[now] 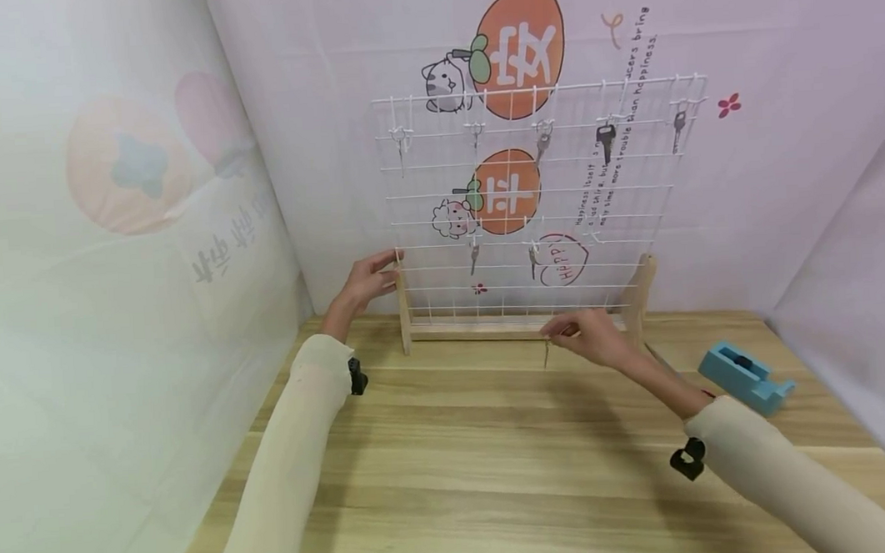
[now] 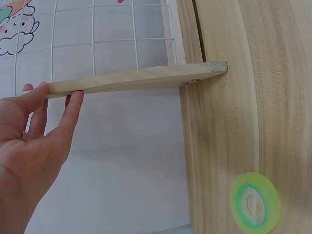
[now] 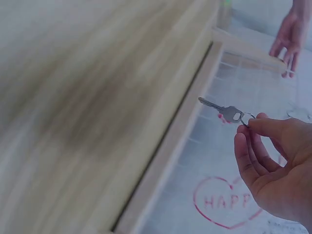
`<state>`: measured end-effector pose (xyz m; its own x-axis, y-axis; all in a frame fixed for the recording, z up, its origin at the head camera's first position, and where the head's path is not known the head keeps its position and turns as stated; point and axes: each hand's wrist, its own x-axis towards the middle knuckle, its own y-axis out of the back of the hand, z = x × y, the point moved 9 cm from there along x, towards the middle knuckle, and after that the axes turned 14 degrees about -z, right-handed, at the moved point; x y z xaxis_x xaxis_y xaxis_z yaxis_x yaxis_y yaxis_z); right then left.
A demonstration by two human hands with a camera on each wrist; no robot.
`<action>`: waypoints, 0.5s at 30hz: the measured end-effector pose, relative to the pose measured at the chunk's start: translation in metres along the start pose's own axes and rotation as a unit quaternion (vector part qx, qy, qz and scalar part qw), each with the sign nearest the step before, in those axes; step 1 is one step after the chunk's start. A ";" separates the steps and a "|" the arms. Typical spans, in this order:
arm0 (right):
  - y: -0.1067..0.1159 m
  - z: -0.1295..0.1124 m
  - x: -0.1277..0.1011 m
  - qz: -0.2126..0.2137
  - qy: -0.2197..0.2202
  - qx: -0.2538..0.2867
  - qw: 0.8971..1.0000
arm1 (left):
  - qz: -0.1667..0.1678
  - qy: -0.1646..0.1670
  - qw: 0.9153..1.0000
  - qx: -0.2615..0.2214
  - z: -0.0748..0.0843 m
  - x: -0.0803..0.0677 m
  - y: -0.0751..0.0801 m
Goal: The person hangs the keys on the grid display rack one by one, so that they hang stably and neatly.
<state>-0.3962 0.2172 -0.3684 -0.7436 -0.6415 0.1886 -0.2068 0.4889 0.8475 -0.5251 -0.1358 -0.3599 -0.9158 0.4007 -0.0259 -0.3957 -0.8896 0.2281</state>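
My left hand (image 1: 368, 280) holds the top of the rack's wooden side post (image 2: 131, 78), thumb on one face and fingers on the other. In my right hand (image 1: 596, 335), thumb and fingertips pinch a metal ring from which a silver key (image 3: 229, 112) hangs, low in front of the wooden base bar (image 1: 483, 333). The white wire grid (image 1: 448, 247) stands upright on that base. Several keys hang on its hooks: a black-headed key (image 1: 606, 137) and others along the upper row, and two, including a small key (image 1: 475, 258), lower down.
A blue tape dispenser (image 1: 744, 378) sits on the wooden table (image 1: 453, 476) to the right, beyond my right forearm. In the left wrist view a yellow-green ring-shaped roll (image 2: 270, 207) lies on the wood. Printed cloth (image 1: 331, 149) hangs behind the rack and at both sides.
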 end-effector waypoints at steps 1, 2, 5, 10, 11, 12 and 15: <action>0.006 0.000 0.000 0.004 0.000 -0.002 1.000 | 0.000 0.000 1.000 0.000 0.000 0.000 0.000; 0.011 0.001 0.000 0.009 0.000 -0.004 1.000 | 0.001 0.000 1.000 0.000 0.001 -0.001 0.000; 0.028 0.001 -0.001 0.027 0.001 -0.020 0.999 | 0.001 0.001 1.000 -0.001 0.001 -0.002 0.000; 0.051 -0.002 -0.002 0.027 -0.015 -0.037 0.999 | -0.001 0.001 1.000 -0.008 0.001 -0.003 -0.001; 0.055 -0.003 -0.002 0.025 -0.021 -0.036 0.999 | -0.001 0.000 1.000 -0.009 0.001 -0.004 -0.001; 0.059 -0.004 -0.002 0.022 -0.028 -0.034 0.999 | -0.002 0.000 1.000 -0.010 0.001 -0.004 -0.001; 0.070 -0.008 -0.003 0.022 -0.035 -0.033 0.999 | -0.004 -0.002 1.000 -0.012 0.002 -0.004 -0.002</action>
<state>-0.4034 0.2484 -0.3053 -0.7942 -0.5761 0.1934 -0.1324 0.4747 0.8701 -0.5206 -0.1353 -0.3581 -0.9122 0.4091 -0.0230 -0.4048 -0.8910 0.2053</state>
